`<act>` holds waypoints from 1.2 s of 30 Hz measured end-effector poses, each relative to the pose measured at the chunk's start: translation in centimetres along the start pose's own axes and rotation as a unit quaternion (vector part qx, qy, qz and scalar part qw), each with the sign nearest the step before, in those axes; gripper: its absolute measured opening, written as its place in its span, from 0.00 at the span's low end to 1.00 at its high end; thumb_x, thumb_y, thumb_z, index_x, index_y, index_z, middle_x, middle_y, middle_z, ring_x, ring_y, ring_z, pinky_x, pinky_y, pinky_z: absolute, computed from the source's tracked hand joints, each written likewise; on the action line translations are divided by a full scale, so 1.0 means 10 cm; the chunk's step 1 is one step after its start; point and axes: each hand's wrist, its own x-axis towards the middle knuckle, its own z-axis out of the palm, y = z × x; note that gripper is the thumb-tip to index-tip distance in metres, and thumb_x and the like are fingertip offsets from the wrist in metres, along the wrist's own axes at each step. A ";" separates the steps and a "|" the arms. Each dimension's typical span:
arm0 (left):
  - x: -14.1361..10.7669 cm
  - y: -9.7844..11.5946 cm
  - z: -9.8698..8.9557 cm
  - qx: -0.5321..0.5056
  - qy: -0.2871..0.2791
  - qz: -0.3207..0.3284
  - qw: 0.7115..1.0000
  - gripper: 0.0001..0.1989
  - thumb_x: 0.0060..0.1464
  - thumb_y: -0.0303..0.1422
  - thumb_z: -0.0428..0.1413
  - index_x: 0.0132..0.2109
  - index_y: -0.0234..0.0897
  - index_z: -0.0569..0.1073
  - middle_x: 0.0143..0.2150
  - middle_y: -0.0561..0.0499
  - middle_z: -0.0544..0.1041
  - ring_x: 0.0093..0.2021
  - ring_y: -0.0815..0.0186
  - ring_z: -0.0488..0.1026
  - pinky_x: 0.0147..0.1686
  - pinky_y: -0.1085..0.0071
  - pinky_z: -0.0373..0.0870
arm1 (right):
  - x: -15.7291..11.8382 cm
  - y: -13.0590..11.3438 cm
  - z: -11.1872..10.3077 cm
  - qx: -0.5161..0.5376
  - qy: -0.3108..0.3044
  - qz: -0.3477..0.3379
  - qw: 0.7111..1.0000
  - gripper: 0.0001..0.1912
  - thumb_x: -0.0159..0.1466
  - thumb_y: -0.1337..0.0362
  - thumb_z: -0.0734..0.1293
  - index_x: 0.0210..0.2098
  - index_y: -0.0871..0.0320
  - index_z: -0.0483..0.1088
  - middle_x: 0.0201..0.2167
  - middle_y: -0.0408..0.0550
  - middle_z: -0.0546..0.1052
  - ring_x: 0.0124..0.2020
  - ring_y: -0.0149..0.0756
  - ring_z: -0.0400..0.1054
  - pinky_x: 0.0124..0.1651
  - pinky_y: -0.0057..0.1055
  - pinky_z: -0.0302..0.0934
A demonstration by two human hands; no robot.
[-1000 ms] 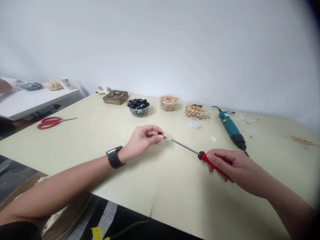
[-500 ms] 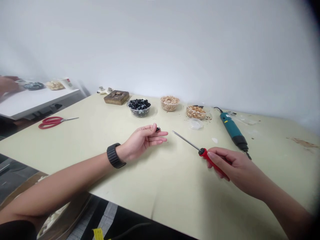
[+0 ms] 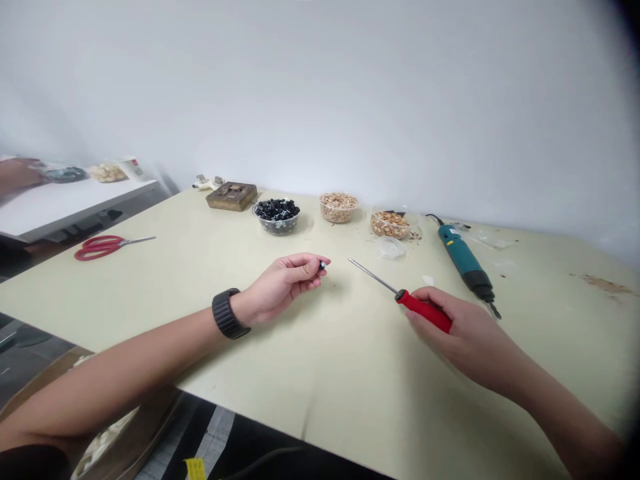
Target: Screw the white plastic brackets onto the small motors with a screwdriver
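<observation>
My left hand (image 3: 285,283), with a black watch band on its wrist, pinches a small black part (image 3: 323,265) between thumb and fingers. A shiny spot shows on that part, but its exact kind is too small to make out. In my right hand (image 3: 463,333) is a screwdriver (image 3: 425,312) with a red handle, its metal shaft pointing left and up toward the black part. A short gap separates the screwdriver's tip from my left fingers. Both hands are over the middle of the pale table (image 3: 350,400).
Behind are tubs of black parts (image 3: 277,217), beige pieces (image 3: 339,207) and brownish pieces (image 3: 391,225), plus a wooden block (image 3: 232,195). A lid (image 3: 390,247) and a teal power tool (image 3: 465,260) lie right; red scissors (image 3: 103,247) left. Another person's hand (image 3: 17,175) shows far left.
My left fingers have curled in around the small black part, bringing it forward to the fingertips. My right hand has shifted its hold on the screwdriver, which has moved slightly.
</observation>
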 end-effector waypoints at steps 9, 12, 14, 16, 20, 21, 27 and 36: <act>-0.04 -0.07 0.03 0.083 -0.128 -0.046 0.987 0.14 0.57 0.37 0.72 0.47 0.34 0.83 0.43 0.47 0.81 0.35 0.74 0.73 0.39 0.77 0.70 | 0.14 0.13 0.14 -0.066 0.018 -0.054 0.996 0.20 0.73 0.45 0.61 0.49 0.52 0.75 0.48 0.51 0.78 0.48 0.46 0.71 0.49 0.43 0.67; -0.05 -0.13 0.04 0.093 -0.160 -0.063 0.981 0.16 0.58 0.42 0.70 0.44 0.34 0.81 0.39 0.47 0.81 0.33 0.72 0.74 0.37 0.75 0.70 | 0.17 0.15 0.17 -0.065 0.024 -0.074 0.995 0.20 0.73 0.46 0.60 0.47 0.53 0.75 0.48 0.50 0.78 0.50 0.47 0.69 0.53 0.46 0.66; -0.06 -0.15 0.05 0.093 -0.166 -0.062 0.980 0.17 0.59 0.44 0.69 0.44 0.33 0.81 0.39 0.47 0.81 0.33 0.71 0.75 0.37 0.74 0.71 | 0.19 0.18 0.20 -0.071 0.045 -0.092 0.992 0.21 0.73 0.45 0.60 0.48 0.53 0.75 0.49 0.50 0.78 0.53 0.48 0.68 0.56 0.49 0.65; -0.06 -0.17 0.07 0.100 -0.168 -0.059 0.979 0.18 0.59 0.44 0.69 0.44 0.33 0.81 0.39 0.47 0.80 0.34 0.71 0.75 0.39 0.74 0.71 | 0.21 0.21 0.22 -0.086 0.081 -0.110 0.987 0.21 0.73 0.45 0.61 0.50 0.53 0.75 0.52 0.50 0.78 0.56 0.50 0.67 0.59 0.52 0.64; -0.06 -0.20 0.11 0.120 -0.160 -0.082 0.976 0.20 0.57 0.44 0.71 0.45 0.31 0.80 0.37 0.47 0.79 0.33 0.73 0.73 0.38 0.75 0.70 | 0.25 0.21 0.26 -0.101 0.155 -0.151 0.971 0.19 0.72 0.49 0.64 0.53 0.54 0.75 0.54 0.52 0.77 0.58 0.53 0.66 0.59 0.55 0.64; -0.06 -0.21 0.12 0.116 -0.157 -0.091 0.977 0.20 0.56 0.43 0.72 0.45 0.31 0.80 0.37 0.48 0.79 0.32 0.73 0.73 0.38 0.75 0.69 | 0.25 0.17 0.27 -0.094 0.173 -0.167 0.966 0.17 0.72 0.51 0.65 0.54 0.54 0.75 0.54 0.52 0.77 0.58 0.52 0.66 0.60 0.54 0.64; -0.07 -0.24 0.19 0.101 -0.179 -0.117 0.972 0.23 0.52 0.45 0.73 0.44 0.31 0.79 0.39 0.47 0.81 0.32 0.74 0.72 0.36 0.76 0.69 | 0.09 -0.22 0.28 0.049 0.172 -0.304 0.936 0.08 0.72 0.66 0.68 0.49 0.49 0.76 0.48 0.47 0.78 0.52 0.38 0.72 0.55 0.38 0.68; -0.12 -0.33 0.27 0.082 -0.240 -0.121 0.960 0.28 0.50 0.47 0.74 0.44 0.33 0.70 0.32 0.50 0.80 0.29 0.72 0.73 0.30 0.77 0.66 | -0.03 -0.55 0.41 0.145 0.136 -0.410 0.890 0.13 0.67 0.72 0.73 0.49 0.53 0.77 0.39 0.43 0.81 0.41 0.32 0.74 0.44 0.31 0.71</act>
